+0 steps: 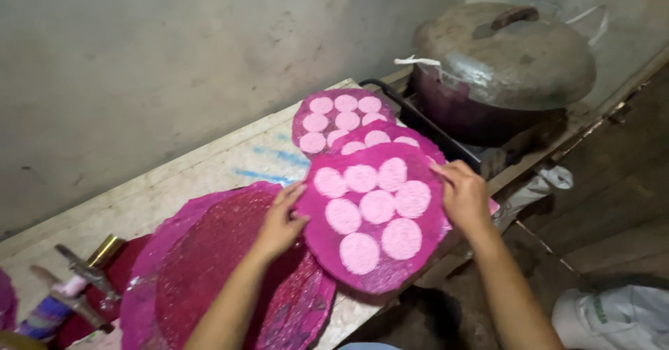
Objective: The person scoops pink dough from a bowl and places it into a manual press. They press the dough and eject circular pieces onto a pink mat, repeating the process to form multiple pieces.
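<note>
Two hands held one magenta mat [380, 218] by opposite edges, out over the bench's [209, 172] front edge near its right end. Left hand [281, 223] pinched the mat's left rim, fingers on top; right hand [465, 195] gripped the right rim the same way. Seven pale pink discs [378, 206] sat on it, apart from one another.

Judging by its slight sag and woven look, the mat seemed light and flexible, stiff enough to carry when held at two sides. The discs looked soft and wet, likely fragile and apt to slide if the mat tipped, so a level hold at bare rim, clear of the discs, seemed wise.

Two more loaded mats [341, 117] lay behind, overlapped so their disc count was unclear. Empty mats [209, 266] were stacked at the bench's left end; how many, I could not tell. A lidded pot [505, 61] stood beyond the right end, contents hidden. Tools [77, 287] at the left edge were blurred. Thumbs beneath the mat were out of sight.
</note>
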